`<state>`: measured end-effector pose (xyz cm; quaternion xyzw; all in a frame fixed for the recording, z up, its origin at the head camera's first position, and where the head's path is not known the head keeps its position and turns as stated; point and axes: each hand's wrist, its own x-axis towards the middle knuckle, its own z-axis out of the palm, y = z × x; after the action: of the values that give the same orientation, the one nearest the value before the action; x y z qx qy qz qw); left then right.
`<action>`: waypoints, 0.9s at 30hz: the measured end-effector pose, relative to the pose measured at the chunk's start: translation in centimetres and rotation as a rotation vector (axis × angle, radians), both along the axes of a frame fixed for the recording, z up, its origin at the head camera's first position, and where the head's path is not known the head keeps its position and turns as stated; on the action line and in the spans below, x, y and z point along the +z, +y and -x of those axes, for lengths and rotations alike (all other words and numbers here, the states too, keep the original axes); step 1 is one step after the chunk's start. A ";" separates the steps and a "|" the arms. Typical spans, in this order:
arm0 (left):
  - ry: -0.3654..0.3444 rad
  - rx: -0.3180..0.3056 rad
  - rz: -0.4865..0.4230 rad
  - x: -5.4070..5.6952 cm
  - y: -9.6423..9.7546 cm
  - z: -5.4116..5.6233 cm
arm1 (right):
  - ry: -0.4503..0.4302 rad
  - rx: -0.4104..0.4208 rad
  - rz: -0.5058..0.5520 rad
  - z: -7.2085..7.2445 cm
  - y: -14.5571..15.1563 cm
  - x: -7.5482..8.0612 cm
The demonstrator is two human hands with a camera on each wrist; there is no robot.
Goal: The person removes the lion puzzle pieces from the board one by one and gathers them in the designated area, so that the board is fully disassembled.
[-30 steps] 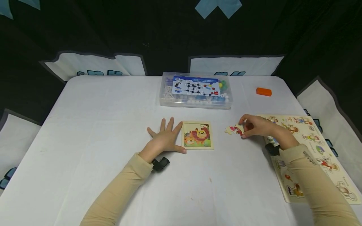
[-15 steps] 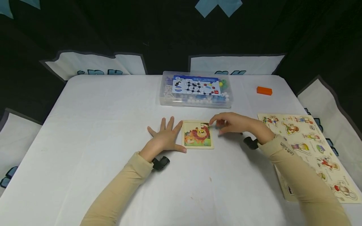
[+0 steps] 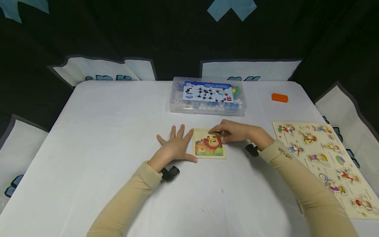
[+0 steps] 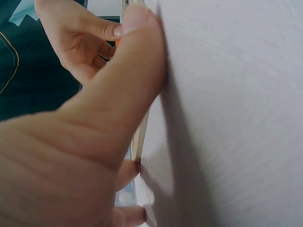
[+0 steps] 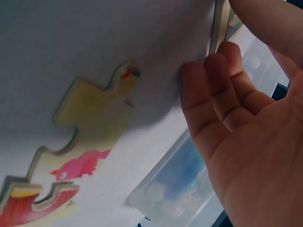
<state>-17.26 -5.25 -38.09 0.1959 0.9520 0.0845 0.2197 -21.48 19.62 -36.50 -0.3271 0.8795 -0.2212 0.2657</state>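
A small square lion puzzle (image 3: 208,144) in a pale wooden frame lies mid-table. My left hand (image 3: 173,148) is spread on the cloth, index finger and thumb tips at the frame's left edge; its thumb (image 4: 137,52) looms large in the left wrist view. My right hand (image 3: 235,131) reaches over the puzzle's upper right corner, index fingertip and bent thumb on the picture. I cannot tell whether they pinch a piece. Loose puzzle pieces (image 5: 90,113), one with a pink bird, lie on the cloth in the right wrist view; from the head they are mostly hidden under my right wrist.
Behind the puzzle stands a clear plastic case (image 3: 207,107) of coloured balls with a printed label. An orange block (image 3: 279,97) sits at the back right. A large wooden picture board (image 3: 314,158) lies at the right edge, partly under my right sleeve.
My right hand has moved left from the loose pieces to the lion puzzle, its fingertips now over the upper right corner. The left hand has stayed at the frame's left edge.
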 end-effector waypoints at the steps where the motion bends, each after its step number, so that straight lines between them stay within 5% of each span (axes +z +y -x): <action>1: -0.001 -0.001 -0.001 0.0 0.0 0.0 | 0.002 -0.010 -0.005 0.0 0.1 0.0; 8: 0.015 0.003 -0.008 -0.2 0.1 -0.1 | 0.006 -0.046 -0.017 0.0 0.4 0.0; 27: 0.012 0.002 -0.010 -0.3 0.0 -0.1 | 0.042 0.009 -0.092 0.4 -0.6 0.5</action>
<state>-17.20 -5.25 -38.36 0.1965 0.9531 0.0882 0.2128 -21.83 19.00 -36.00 -0.3230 0.8927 -0.1721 0.2628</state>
